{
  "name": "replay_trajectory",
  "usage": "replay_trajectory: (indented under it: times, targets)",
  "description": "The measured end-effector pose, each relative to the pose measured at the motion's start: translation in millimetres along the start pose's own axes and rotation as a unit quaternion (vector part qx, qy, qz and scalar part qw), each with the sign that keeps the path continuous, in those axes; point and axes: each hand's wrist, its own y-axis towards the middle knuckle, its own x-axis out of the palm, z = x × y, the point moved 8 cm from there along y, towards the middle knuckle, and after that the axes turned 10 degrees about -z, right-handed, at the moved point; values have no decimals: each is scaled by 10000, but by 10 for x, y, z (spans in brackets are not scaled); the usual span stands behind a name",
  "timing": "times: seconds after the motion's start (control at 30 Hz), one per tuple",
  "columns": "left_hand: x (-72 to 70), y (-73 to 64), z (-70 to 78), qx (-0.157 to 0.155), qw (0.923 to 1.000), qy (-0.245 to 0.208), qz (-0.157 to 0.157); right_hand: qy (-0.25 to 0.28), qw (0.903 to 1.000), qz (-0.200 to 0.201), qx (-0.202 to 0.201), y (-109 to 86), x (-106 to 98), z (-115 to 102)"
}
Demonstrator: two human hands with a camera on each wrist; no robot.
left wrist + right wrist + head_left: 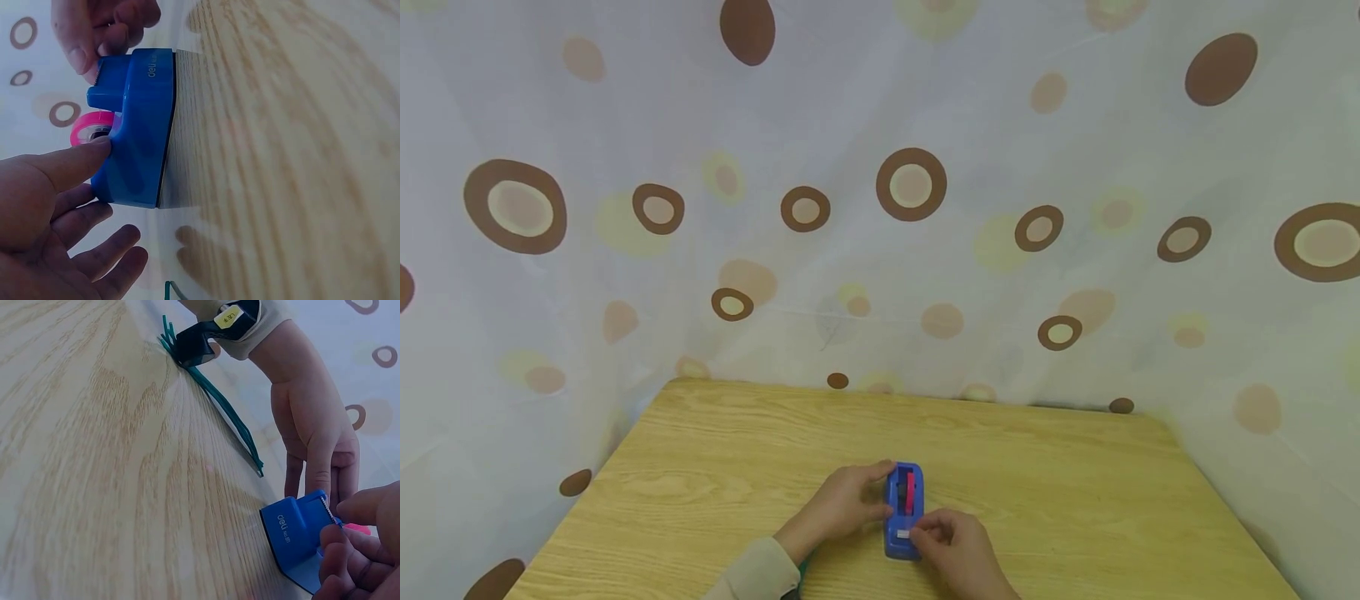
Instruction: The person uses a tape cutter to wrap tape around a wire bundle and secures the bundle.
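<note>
A blue tape dispenser (892, 550) stands upright on the wooden table, a pink-cored tape roll (910, 493) seated in its well. My left hand (844, 502) holds the dispenser's side and rear; in the left wrist view its thumb (81, 159) lies against the body beside the roll, and two fingers reach the back end. At the front, my right hand (961, 550) brings thumb and forefinger together at the serrated cutter (327, 509), pinching the tape's end there. The clear tape itself barely shows between those fingertips.
Several thin green strands (228, 412) lie on the table by my left forearm, below the black wrist camera (195, 344). A pale curtain (880, 275) with brown circles surrounds the wooden table (737, 442) at the back and sides.
</note>
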Motion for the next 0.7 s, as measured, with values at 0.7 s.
replay_trajectory:
  times: [0.7]
  targets:
    - [10,6,-10,-62,10000,-12,-32,405,9988,-72,-277,45,67,22]
